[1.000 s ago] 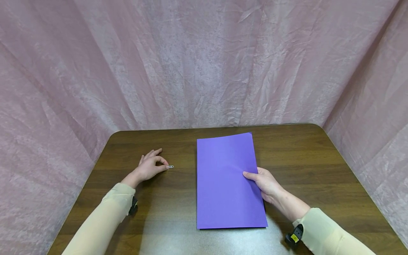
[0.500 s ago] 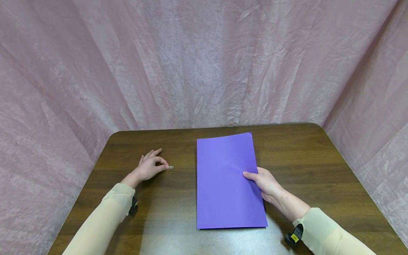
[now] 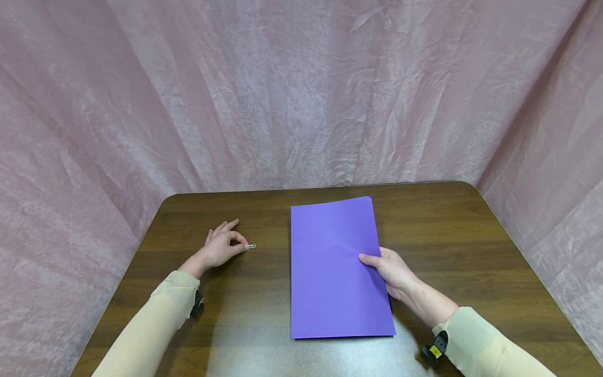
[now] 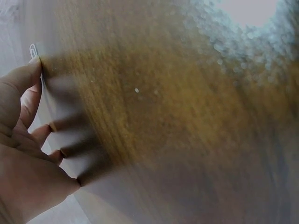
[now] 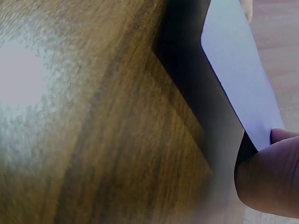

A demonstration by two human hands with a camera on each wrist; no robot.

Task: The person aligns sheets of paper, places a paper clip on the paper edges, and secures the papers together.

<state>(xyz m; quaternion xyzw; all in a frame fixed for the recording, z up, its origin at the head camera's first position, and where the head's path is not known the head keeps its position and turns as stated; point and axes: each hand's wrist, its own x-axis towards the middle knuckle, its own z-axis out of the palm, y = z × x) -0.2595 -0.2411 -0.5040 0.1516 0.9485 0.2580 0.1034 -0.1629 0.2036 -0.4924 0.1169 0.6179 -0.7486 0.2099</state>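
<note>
My left hand (image 3: 220, 248) pinches a small pale paper clip (image 3: 252, 246) between thumb and index finger, over the left part of the table. One rounded end of the clip sticks out past the fingertips; the other end is hidden by them. In the left wrist view the other fingertips rest at the tabletop, below the paper clip (image 4: 33, 49). Right of centre, purple paper (image 3: 334, 277) is gripped along its right edge by my right hand (image 3: 393, 272), thumb on top and fingers hidden underneath. The right wrist view has the paper's edge (image 5: 238, 65) raised above the table, its shadow below.
The brown wood-grain table (image 3: 433, 225) has rounded far corners and a bright glare patch near its front. Pink curtains (image 3: 301, 94) hang close behind it and along both sides. A strip of bare tabletop lies between the clip and the paper.
</note>
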